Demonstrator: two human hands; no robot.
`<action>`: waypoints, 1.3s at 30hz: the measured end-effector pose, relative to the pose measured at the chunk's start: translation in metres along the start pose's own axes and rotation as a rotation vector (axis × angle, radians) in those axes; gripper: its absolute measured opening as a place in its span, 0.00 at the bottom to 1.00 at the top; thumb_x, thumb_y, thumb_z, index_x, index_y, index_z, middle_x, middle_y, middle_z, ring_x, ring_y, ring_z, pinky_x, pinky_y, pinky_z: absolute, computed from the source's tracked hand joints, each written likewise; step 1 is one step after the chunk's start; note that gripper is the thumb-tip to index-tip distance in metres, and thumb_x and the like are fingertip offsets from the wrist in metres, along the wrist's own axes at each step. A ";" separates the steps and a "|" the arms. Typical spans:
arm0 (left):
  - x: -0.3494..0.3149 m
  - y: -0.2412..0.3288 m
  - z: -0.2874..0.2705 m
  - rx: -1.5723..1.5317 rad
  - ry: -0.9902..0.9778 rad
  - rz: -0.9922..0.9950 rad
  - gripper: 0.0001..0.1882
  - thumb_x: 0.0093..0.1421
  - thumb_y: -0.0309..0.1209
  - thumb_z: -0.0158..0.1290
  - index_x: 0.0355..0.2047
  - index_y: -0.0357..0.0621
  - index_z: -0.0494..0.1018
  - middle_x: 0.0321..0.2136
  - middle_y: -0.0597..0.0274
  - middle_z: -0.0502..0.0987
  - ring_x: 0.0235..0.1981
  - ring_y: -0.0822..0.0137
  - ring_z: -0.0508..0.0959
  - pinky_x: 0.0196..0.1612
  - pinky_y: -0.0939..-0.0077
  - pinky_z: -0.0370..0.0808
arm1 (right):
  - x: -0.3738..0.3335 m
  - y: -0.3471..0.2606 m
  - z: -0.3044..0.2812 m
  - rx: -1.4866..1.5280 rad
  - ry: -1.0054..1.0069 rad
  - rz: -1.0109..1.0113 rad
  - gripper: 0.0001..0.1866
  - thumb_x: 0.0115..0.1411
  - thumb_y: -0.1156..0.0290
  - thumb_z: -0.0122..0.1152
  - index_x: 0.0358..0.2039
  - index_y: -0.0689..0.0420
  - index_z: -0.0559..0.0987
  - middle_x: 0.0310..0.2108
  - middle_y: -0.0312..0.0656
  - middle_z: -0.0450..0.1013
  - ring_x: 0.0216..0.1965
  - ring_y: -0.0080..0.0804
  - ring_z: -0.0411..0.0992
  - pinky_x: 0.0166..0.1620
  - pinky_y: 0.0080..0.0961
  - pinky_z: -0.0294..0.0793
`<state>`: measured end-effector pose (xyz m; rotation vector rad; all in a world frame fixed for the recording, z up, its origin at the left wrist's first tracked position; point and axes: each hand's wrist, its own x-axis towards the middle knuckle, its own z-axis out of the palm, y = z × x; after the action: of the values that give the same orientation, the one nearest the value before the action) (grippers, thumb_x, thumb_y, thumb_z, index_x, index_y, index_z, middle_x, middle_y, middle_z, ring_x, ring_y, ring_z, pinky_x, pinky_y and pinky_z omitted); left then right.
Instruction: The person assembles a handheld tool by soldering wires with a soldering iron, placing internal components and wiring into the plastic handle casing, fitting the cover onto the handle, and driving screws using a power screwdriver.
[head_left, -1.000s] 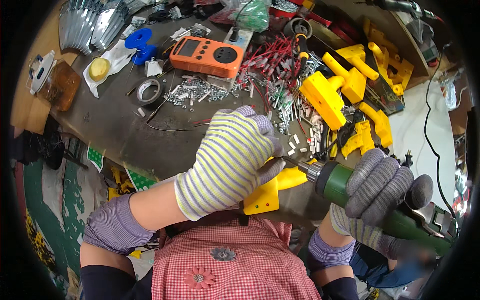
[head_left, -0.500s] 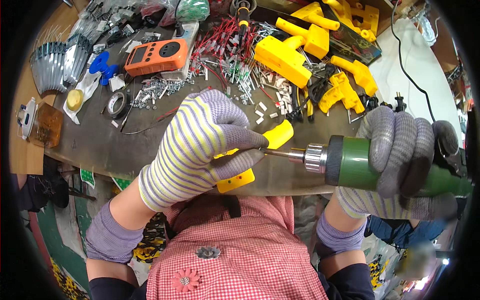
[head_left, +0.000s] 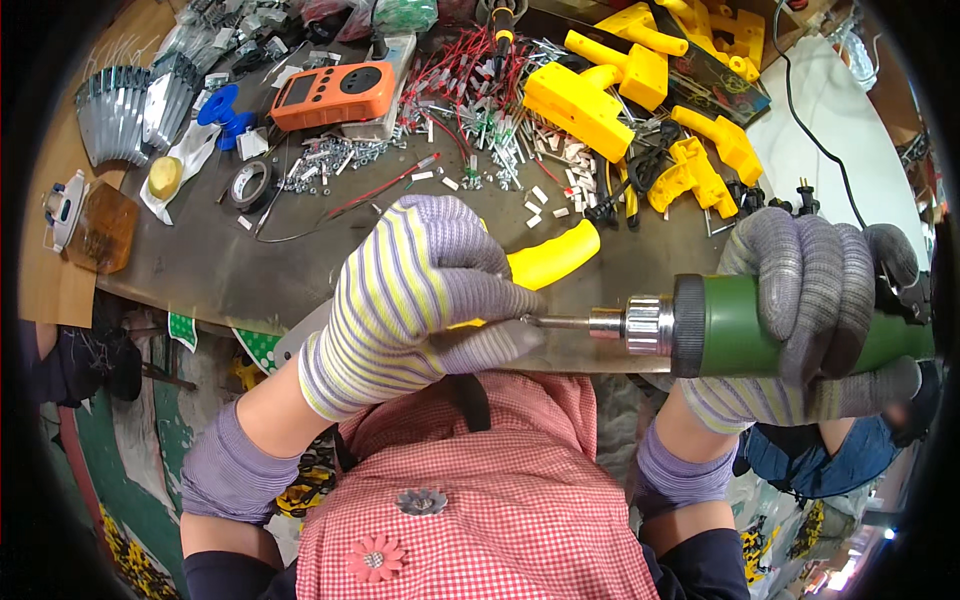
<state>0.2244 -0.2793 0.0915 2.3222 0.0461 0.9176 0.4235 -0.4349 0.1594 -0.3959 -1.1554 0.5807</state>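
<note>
My right hand (head_left: 805, 285) is wrapped round a green electric screwdriver (head_left: 725, 325), held level with its bit (head_left: 565, 322) pointing left. At the tip of the bit, the thumb and forefinger of my left hand (head_left: 415, 285) are pinched together. A small shiny bit of metal shows between them, too small to name. Both hands wear striped knit gloves with grey fingers. A curved yellow plastic piece (head_left: 558, 255) lies behind and partly under my left hand, which hides the rest of it. Beside my left wrist a grey flat edge (head_left: 305, 330) shows at the table's front.
Several yellow plastic housings (head_left: 575, 110) lie at the back right, near black plugs and cords. Red wires (head_left: 460, 75), loose screws and white connectors spread across the middle. An orange meter (head_left: 335, 95), black tape roll (head_left: 250, 187) and blue spool (head_left: 226, 115) sit at left.
My left hand has shifted slightly right and down, together with the bit and screwdriver. More of the curved yellow piece shows; its near end is now hidden. A grey edge appears beside my left wrist.
</note>
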 end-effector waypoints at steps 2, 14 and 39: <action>0.001 0.000 -0.002 0.109 0.009 0.136 0.12 0.44 0.38 0.71 0.28 0.50 0.85 0.24 0.68 0.76 0.28 0.62 0.76 0.39 0.64 0.71 | 0.001 -0.002 -0.001 0.004 -0.034 0.032 0.25 0.59 0.50 0.70 0.48 0.53 0.73 0.19 0.22 0.71 0.15 0.10 0.68 0.35 0.16 0.71; 0.002 0.011 0.000 0.128 -0.109 0.109 0.25 0.40 0.41 0.73 0.39 0.49 0.81 0.34 0.62 0.76 0.37 0.56 0.76 0.45 0.61 0.70 | -0.006 -0.001 0.015 -0.078 0.012 0.010 0.26 0.59 0.50 0.70 0.48 0.52 0.73 0.19 0.25 0.73 0.14 0.14 0.70 0.30 0.19 0.73; -0.060 -0.015 -0.018 0.337 -0.235 -0.429 0.59 0.36 0.55 0.69 0.64 0.35 0.63 0.46 0.45 0.74 0.47 0.44 0.73 0.53 0.52 0.69 | 0.031 0.081 -0.001 -0.154 -0.515 0.059 0.51 0.56 0.31 0.61 0.64 0.62 0.66 0.14 0.27 0.70 0.13 0.21 0.70 0.27 0.22 0.72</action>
<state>0.1707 -0.2723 0.0567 2.5638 0.6166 0.4433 0.4153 -0.3518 0.1353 -0.4256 -1.6935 0.6684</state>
